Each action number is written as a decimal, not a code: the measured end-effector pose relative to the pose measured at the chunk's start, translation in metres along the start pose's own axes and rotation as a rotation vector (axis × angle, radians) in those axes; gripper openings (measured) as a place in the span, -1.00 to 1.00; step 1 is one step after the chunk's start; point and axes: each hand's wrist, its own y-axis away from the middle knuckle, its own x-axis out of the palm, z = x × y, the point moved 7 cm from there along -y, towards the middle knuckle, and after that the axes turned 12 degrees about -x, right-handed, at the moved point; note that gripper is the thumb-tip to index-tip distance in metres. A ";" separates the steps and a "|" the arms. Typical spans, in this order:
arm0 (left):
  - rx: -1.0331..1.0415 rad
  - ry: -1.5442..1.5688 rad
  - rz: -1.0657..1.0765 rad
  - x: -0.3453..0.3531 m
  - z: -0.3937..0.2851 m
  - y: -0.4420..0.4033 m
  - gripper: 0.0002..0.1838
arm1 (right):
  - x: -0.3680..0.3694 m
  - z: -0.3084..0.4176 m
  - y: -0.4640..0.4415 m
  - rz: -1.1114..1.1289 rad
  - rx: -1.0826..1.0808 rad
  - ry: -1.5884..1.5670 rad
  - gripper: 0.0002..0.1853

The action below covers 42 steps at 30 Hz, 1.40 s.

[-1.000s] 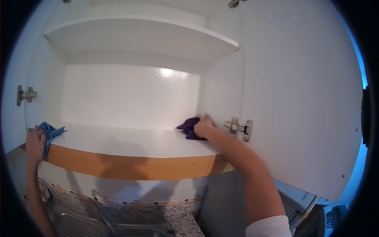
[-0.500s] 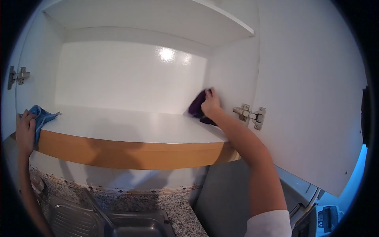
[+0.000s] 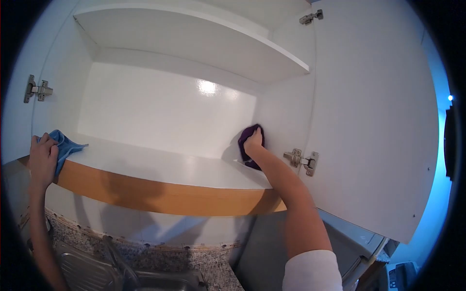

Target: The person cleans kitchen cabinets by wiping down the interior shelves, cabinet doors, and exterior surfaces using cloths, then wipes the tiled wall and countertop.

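My right hand [image 3: 253, 142] grips a dark purple cloth [image 3: 248, 132] deep inside the white wall cabinet [image 3: 145, 97], at the corner where its back panel meets the right side wall. Part of that cloth hangs down to the cabinet floor [image 3: 160, 162]. At the left front edge, my left hand [image 3: 44, 156] is closed around a blue cloth [image 3: 65, 147], with one corner of the fabric spread over the cabinet floor. The fingertips of the left hand are bent over the cloth.
An inner shelf [image 3: 194, 41] spans the cabinet above my hands. The right door [image 3: 369, 111] stands open on metal hinges [image 3: 302, 161]; another hinge [image 3: 38, 90] is at left. Below are a steel sink [image 3: 165, 281], a faucet [image 3: 119, 262] and a granite counter [image 3: 218, 266].
The view has shifted and tilted, showing more of the upper shelf. My right hand and the purple cloth have moved within the back right corner. My left hand keeps its hold on the blue cloth.
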 end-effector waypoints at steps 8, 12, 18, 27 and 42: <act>-0.017 -0.060 -0.055 0.013 0.011 -0.002 -0.74 | -0.088 -0.115 0.147 -0.473 0.527 0.256 -0.49; -0.085 -0.144 -0.120 0.026 0.025 -0.003 -0.75 | -0.101 -0.151 0.188 -0.506 0.757 0.202 -0.46; -0.081 -0.194 -0.063 0.018 0.019 -0.002 -0.73 | -0.044 -0.092 0.105 -0.431 0.311 0.253 -0.49; -0.125 -0.087 0.269 -0.016 -0.014 0.001 -0.70 | -0.038 0.009 0.132 0.023 -0.284 -0.424 -0.66; -0.065 -0.062 0.007 -0.005 -0.008 0.003 -0.75 | -0.008 0.022 0.058 -0.124 -0.121 -0.679 -0.58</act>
